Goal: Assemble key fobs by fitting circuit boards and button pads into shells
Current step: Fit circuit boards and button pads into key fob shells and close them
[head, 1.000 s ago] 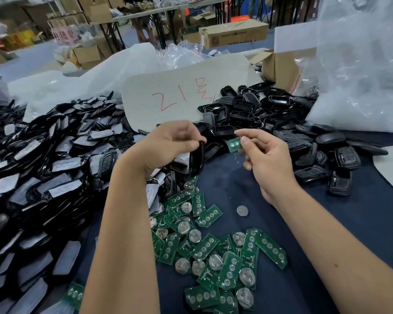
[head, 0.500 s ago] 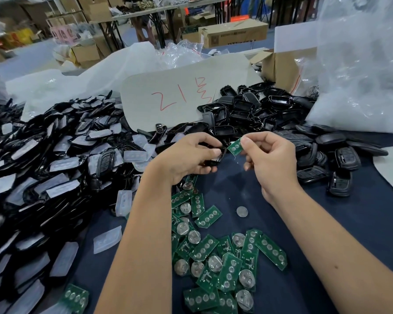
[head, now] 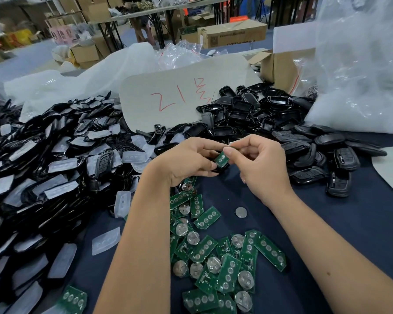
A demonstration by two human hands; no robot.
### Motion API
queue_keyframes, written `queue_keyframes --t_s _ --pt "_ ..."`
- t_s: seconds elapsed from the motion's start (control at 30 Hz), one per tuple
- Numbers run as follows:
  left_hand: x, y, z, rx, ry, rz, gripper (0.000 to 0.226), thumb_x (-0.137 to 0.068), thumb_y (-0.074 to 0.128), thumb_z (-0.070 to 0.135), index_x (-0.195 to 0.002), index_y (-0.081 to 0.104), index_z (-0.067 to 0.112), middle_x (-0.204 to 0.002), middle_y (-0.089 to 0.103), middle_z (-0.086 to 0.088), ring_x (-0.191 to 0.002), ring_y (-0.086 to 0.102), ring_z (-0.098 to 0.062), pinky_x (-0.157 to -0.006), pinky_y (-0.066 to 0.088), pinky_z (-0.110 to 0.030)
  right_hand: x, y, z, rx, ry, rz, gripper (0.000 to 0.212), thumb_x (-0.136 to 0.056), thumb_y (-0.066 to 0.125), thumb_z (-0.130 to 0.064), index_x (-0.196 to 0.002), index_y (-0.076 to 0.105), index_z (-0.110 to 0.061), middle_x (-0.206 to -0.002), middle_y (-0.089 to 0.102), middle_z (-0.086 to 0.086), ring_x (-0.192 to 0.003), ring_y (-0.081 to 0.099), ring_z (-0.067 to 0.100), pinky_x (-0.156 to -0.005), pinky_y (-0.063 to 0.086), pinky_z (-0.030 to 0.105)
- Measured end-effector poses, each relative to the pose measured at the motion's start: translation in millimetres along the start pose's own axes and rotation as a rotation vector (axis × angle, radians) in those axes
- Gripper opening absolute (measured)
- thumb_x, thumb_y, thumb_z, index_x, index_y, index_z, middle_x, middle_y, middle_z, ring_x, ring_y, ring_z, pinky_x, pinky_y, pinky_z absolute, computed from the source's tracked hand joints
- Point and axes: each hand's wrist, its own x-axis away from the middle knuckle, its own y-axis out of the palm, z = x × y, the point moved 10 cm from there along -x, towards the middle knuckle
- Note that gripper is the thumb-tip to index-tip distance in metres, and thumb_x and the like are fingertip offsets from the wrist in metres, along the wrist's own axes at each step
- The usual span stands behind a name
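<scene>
My left hand grips a black key fob shell, mostly hidden under its fingers. My right hand pinches a small green circuit board between thumb and forefinger and holds it against the shell. The two hands meet above the dark blue table cloth. Below them lies a loose heap of green circuit boards, several with round coin cells.
A big pile of black shells with clear button pads fills the left. Empty black shells and assembled fobs lie at the right. A white card with red writing, plastic bags and a loose coin cell are nearby.
Both hands came together: the right hand brought the green board from beside the shell onto it, and the left hand turned the shell lower and toward the middle.
</scene>
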Motion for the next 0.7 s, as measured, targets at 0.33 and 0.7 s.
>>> queue_keyframes --t_s 0.33,0.7 --pt "3.4 -0.7 3.0 0.027 0.027 -0.002 0.066 -0.091 0.050 -0.024 -0.106 0.076 0.036 -0.103 0.075 0.014 -0.105 0.068 0.002 -0.077 0.059 -0.022 2.2 4.5 -12.0 0.139 -0.066 -0.019 0.013 -0.087 0.083 -0.018 -0.082 0.072 -0.022 -0.070 0.072 -0.001 -0.066 0.067 0.019 -0.065 0.056 0.038" --pt "-5.0 -7.8 0.4 0.028 0.044 0.071 0.031 -0.092 0.069 -0.007 -0.107 0.076 0.019 -0.097 0.080 0.001 -0.089 0.075 -0.008 -0.069 0.059 -0.022 2.9 2.6 -14.1 0.289 -0.114 0.033 0.016 -0.084 0.085 -0.024 -0.081 0.070 -0.020 -0.064 0.065 -0.006 -0.064 0.060 0.012 -0.056 0.045 0.019"
